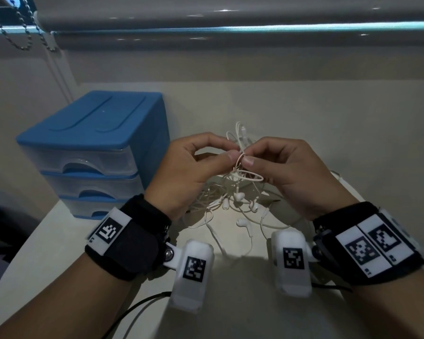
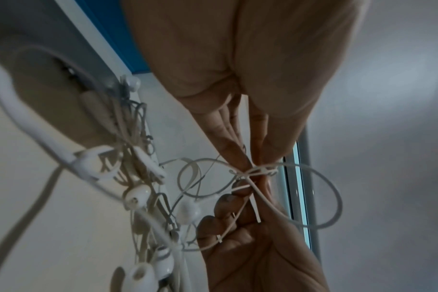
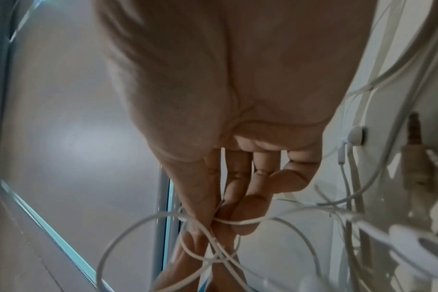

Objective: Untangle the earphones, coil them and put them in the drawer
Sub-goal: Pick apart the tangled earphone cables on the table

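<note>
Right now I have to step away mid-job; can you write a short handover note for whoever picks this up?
Left hand: pinching the white earphone cable at a knot.
Right hand: pinching the same knot from the other side, both hands raised over the table.
Tangled white wired earphones: most of the bundle hangs down to the pale tabletop; several earbuds and plugs are mixed in.
Blue plastic three-drawer unit: at the left, all drawers closed.
Done: none untangled yet.
Left: untangle, coil, open a drawer, stow.
</note>
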A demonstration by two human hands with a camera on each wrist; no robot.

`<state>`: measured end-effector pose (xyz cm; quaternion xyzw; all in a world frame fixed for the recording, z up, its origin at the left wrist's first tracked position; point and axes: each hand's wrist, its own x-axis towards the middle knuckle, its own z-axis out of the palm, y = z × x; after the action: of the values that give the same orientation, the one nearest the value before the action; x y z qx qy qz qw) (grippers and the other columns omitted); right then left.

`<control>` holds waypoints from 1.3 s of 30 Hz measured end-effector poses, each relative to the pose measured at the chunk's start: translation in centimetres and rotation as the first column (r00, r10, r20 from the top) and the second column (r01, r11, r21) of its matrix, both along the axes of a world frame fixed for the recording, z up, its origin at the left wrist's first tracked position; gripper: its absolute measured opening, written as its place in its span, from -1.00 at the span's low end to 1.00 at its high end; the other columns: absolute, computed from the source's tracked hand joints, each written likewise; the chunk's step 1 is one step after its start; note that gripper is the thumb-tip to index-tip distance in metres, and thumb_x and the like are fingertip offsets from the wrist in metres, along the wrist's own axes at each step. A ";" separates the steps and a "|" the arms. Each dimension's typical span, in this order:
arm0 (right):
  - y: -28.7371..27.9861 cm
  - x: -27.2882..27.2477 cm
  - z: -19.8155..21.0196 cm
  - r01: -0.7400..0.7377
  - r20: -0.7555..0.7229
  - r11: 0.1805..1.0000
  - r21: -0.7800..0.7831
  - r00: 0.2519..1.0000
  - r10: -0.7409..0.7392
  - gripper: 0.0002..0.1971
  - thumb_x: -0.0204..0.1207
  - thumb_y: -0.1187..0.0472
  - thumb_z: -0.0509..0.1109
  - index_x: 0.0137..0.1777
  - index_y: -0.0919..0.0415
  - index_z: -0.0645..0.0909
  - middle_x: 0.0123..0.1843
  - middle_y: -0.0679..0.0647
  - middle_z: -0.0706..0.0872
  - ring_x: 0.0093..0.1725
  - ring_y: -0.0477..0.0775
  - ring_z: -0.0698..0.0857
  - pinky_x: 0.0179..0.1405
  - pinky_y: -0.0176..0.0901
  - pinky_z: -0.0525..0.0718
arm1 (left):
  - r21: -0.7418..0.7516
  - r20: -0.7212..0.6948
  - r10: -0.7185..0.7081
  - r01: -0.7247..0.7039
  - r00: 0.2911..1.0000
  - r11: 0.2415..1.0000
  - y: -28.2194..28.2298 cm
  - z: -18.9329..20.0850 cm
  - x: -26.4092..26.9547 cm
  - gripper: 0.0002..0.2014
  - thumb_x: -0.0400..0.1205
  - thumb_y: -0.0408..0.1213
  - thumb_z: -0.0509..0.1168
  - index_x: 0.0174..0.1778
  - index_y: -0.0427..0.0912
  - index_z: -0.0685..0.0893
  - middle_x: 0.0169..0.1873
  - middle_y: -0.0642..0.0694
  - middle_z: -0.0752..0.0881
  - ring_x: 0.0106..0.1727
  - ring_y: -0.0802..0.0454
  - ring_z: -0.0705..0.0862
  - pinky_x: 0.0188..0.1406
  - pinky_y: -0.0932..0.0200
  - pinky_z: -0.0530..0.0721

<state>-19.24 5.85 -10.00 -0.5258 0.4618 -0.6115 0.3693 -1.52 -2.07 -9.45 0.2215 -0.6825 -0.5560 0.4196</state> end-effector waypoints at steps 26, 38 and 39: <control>0.1 0.0 0.4 0.045 0.075 0.995 0.091 0.996 -0.052 -0.89 0.35 0.32 0.57 -0.28 0.26 0.68 -0.34 0.18 0.59 -0.37 0.01 0.54 -0.34 -0.17 0.47 | -0.017 -0.021 0.216 -0.216 0.976 0.976 -0.7 -0.3 0.1 -0.85 0.75 -0.31 0.34 -0.15 -0.07 0.66 -0.34 0.12 0.62 -0.36 0.15 0.46 -0.35 0.23 0.45; 0.3 0.2 0.5 -0.046 0.083 0.990 0.135 0.996 0.035 -0.95 0.41 0.30 0.41 -0.23 0.27 0.62 -0.27 0.17 0.64 -0.30 0.03 0.58 -0.33 -0.24 0.54 | 0.270 -0.200 0.076 -0.020 0.977 0.963 -0.2 0.4 -0.4 -0.82 0.85 -0.32 0.12 -0.07 -0.13 0.50 -0.46 0.01 0.29 -0.48 0.13 0.31 -0.40 0.27 0.50; 0.3 0.2 0.4 -0.052 0.089 0.989 0.141 0.995 0.039 -0.95 0.40 0.30 0.40 -0.24 0.28 0.62 -0.27 0.19 0.65 -0.29 0.05 0.58 -0.32 -0.21 0.54 | 0.269 -0.192 0.078 -0.024 0.978 0.963 -0.3 0.4 -0.4 -0.83 0.85 -0.33 0.12 -0.06 -0.13 0.51 -0.46 0.01 0.27 -0.49 0.13 0.25 -0.47 0.29 0.44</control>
<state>-19.00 6.15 -9.56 -0.4814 0.4760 -0.5903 0.4396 -1.88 -2.33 -9.02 0.2362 -0.5501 -0.6508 0.4670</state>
